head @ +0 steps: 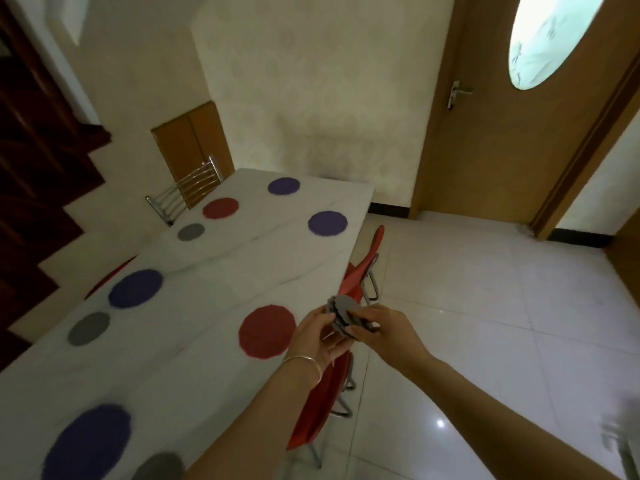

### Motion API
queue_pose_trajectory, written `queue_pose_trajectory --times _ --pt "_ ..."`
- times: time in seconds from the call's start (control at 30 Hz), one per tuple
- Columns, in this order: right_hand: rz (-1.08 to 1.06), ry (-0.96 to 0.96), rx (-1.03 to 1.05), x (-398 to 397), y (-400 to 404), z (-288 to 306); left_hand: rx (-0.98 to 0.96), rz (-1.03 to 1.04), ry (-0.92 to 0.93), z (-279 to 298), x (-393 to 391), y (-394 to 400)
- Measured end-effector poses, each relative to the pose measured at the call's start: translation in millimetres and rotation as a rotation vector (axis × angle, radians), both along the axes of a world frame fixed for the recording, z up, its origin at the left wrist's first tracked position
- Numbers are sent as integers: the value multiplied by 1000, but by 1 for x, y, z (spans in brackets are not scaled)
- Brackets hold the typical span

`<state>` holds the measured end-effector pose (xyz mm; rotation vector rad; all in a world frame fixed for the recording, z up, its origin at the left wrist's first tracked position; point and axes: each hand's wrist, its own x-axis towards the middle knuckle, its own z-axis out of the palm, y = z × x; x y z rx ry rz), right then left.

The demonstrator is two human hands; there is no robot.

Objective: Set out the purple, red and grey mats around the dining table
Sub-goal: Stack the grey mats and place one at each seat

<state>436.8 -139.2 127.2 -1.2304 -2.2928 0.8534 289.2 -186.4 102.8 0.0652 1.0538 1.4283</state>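
A small stack of grey mats (343, 311) is held over the right edge of the white dining table (214, 271). My left hand (317, 336) cups the stack from below and my right hand (384, 329) pinches its right side. On the table lie several round mats: purple mats (327, 222) (284, 186) (135, 288) (88, 441), red mats (267, 331) (220, 208) and grey mats (190, 231) (89, 328) (160, 465).
Red chairs (363, 271) (318, 407) stand along the table's right side and a metal-backed chair (187, 192) at its far left. A wooden door (512, 116) is at the back right. Dark stairs (31, 168) rise on the left. Tiled floor spreads to the right.
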Motion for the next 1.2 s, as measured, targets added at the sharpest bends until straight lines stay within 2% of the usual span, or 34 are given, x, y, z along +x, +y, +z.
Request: queue_pose_trajectory --times 0.17,0.43,0.63,0.8,0.9,1.0,1.2 --pt "82 -82 26 -23 94 -20 -27 35 -9 -29 -19 88" --pt "301 -79 14 -86 205 -4 7 165 12 -22 -76 178" --pt "525 -50 49 -156 247 -8 -53 421 7 -24 -125 191" --pt "770 22 -29 -198 273 -24 -108 630 55 -34 -144 191" --pt "915 47 -31 -219 289 -33 -124 794 62 -36 -136 190" --pt "1048 -7 -14 -230 301 -40 -155 963 36 -36 -117 189" --pt "1182 -86 12 -239 309 -50 -247 1235 -27 -42 -91 177"
